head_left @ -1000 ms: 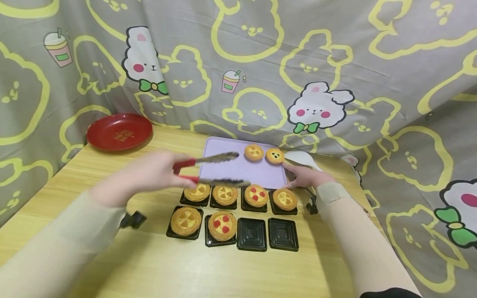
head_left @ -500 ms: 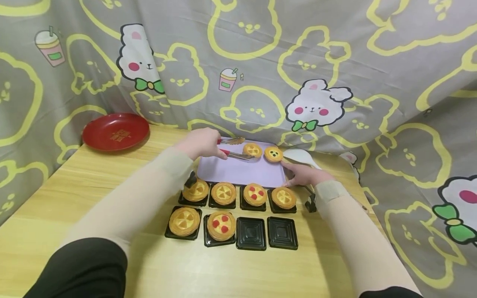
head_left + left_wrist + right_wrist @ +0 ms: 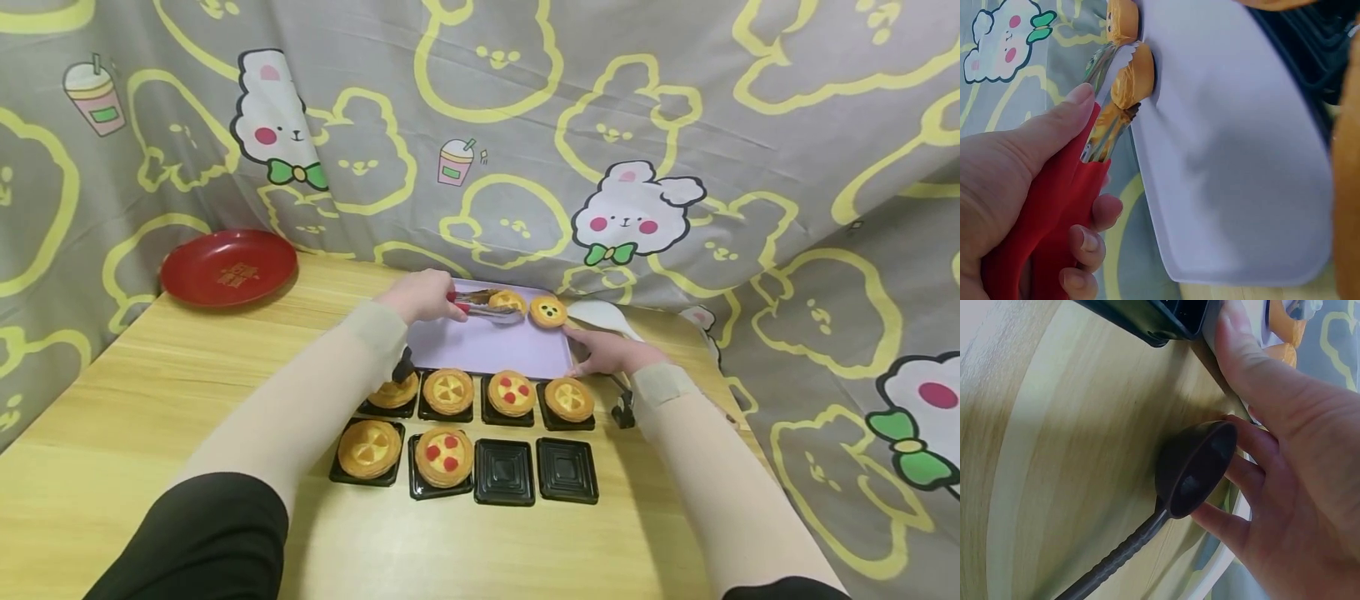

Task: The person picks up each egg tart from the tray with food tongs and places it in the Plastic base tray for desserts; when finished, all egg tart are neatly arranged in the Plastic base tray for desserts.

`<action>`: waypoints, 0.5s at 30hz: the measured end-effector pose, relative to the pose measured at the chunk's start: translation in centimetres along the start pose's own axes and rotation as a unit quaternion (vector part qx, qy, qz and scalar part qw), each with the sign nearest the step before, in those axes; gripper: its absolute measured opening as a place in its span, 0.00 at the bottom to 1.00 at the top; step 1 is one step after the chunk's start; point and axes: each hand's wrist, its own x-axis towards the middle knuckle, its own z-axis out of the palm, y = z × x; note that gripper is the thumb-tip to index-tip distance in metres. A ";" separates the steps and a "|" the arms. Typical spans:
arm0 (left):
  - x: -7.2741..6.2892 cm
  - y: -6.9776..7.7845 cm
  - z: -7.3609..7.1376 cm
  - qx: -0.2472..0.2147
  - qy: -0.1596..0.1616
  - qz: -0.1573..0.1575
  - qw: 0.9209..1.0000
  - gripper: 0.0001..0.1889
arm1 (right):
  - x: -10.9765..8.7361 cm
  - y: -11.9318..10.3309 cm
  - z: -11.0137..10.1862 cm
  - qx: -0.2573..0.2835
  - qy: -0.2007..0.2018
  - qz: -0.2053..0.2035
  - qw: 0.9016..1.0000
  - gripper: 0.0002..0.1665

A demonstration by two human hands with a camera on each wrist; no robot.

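My left hand (image 3: 422, 296) grips the red handles of metal tongs (image 3: 1066, 206) over the lavender tray (image 3: 487, 350). The tongs' tips lie on either side of a custard tart (image 3: 1135, 81) at the tray's back. Close to its right sits another tart with dark dots (image 3: 548, 312). At the tray's right edge rests my right hand (image 3: 611, 350), thumb along the rim and fingers spread. Beneath that hand, in the right wrist view, a dark brown ladle (image 3: 1194, 469) lies close to the fingertips.
Several black square trays (image 3: 504, 472) stand in two rows in front of the lavender tray; most hold tarts, such as one with red dots (image 3: 445, 457). A red plate (image 3: 228, 268) is at the back left. A white object (image 3: 600, 315) lies behind my right hand.
My left hand has carried the tongs away and to the right over the lavender tray, and their tips have come around the custard tart. The right hand stays at the tray's edge.
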 end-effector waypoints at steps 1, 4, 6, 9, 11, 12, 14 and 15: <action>-0.2 0.0 0.0 0.000 0.001 0.002 1.000 0.21 | 0.0 0.0 0.0 0.000 0.001 0.000 1.000 0.58; -1.0 -0.1 -0.2 0.000 0.004 0.006 1.000 0.21 | 0.0 0.0 0.0 0.006 0.000 0.001 1.000 0.57; -1.7 -0.1 -0.6 0.005 0.007 0.013 1.000 0.21 | 0.0 0.0 0.1 0.011 -0.003 0.003 1.000 0.58; -3.2 0.1 -1.4 0.022 0.010 0.031 0.999 0.22 | 0.0 0.0 0.1 0.008 -0.005 0.007 1.000 0.58; -4.5 0.4 -2.1 0.033 0.013 0.054 0.998 0.22 | -0.1 0.0 0.1 0.004 -0.001 0.009 1.000 0.58; -5.2 0.6 -2.5 0.039 0.014 0.065 0.997 0.22 | -0.1 -0.1 0.1 0.002 0.001 0.008 1.000 0.58; -6.7 1.0 -3.1 0.047 0.015 0.090 0.995 0.20 | -0.1 -0.1 0.0 -0.002 0.006 0.005 1.000 0.58; -7.5 1.1 -3.3 0.050 0.014 0.102 0.993 0.20 | -0.2 -0.1 0.0 -0.002 0.007 0.003 1.000 0.58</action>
